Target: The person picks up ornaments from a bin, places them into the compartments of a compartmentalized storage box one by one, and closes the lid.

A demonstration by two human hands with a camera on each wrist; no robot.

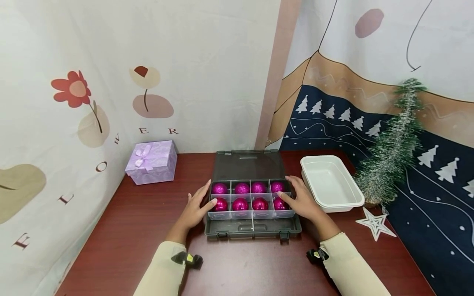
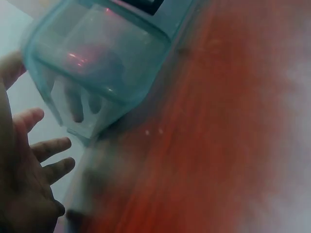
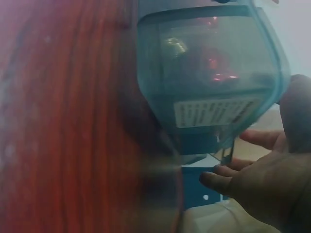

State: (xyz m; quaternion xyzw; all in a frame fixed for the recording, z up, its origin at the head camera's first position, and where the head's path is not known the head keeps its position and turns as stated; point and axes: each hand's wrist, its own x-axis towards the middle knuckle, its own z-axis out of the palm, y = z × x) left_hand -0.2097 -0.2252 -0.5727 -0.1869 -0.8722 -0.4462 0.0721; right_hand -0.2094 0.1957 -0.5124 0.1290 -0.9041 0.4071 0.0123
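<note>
A dark translucent plastic case [image 1: 240, 228] sits on the table with its lid [image 1: 248, 164] folded back. Inside, a clear divided tray [image 1: 242, 215] holds several magenta bauble ornaments [image 1: 240, 204]: a glittery back row and a shiny front row. My left hand [image 1: 194, 209] is at the tray's left side, thumb over the front-left bauble's edge, other fingers extended. At the opposite side, my right hand [image 1: 303, 199] has its thumb over the front-right bauble. In both wrist views, the left fingers [image 2: 51, 148] and right fingers [image 3: 218, 179] spread beside the case's end walls, not curled round it.
A lilac gift box [image 1: 153, 162] with a bow stands at the back left. To the right are a white plastic tub [image 1: 331, 183], a small frosted Christmas tree [image 1: 394, 152] and a white star [image 1: 375, 223]. Printed cloth hangs behind the brown table [image 1: 148, 230].
</note>
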